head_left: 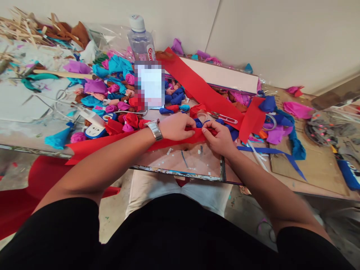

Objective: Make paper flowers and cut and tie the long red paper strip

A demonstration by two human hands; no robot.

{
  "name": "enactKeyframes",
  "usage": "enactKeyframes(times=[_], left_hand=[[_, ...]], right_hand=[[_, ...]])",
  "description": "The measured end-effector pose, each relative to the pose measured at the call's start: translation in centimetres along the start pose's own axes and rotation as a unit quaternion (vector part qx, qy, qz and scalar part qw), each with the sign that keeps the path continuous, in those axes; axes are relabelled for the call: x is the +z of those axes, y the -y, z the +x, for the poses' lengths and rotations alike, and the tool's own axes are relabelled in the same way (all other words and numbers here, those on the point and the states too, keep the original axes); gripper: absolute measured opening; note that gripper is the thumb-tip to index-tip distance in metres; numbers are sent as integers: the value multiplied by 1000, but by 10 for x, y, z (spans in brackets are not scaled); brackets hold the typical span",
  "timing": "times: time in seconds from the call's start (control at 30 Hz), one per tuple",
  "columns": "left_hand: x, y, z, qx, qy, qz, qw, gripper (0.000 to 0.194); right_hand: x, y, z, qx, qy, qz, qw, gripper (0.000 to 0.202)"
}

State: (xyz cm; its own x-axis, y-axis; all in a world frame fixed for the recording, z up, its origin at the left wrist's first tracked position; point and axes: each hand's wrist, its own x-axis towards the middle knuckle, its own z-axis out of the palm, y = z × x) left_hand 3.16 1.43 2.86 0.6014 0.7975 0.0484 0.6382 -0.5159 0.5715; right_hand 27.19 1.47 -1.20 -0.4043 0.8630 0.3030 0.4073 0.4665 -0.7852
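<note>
Beige tabletop [184,162] is carrying a long red strip [168,144] of thin material near its front edge, the long axis running left to right, its right-hand part lying at both hands, neither clearly nearer. The right hand [218,135] is pinching it between thumb and fingertips; the left hand [176,126] is curling half-open beside it, its hold impossible to tell.
</note>
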Motion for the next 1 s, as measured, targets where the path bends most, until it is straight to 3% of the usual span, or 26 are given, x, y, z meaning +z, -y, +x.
enactKeyframes(times=[0.63,1.0], left_hand=[[-1,4,4,3,77,-72,994,29],[-4,3,4,13,90,-118,989,25]], right_hand=[[-4,-1,-1,-143,25,-30,989,11],[-6,2,-1,-130,43,-26,990,16]])
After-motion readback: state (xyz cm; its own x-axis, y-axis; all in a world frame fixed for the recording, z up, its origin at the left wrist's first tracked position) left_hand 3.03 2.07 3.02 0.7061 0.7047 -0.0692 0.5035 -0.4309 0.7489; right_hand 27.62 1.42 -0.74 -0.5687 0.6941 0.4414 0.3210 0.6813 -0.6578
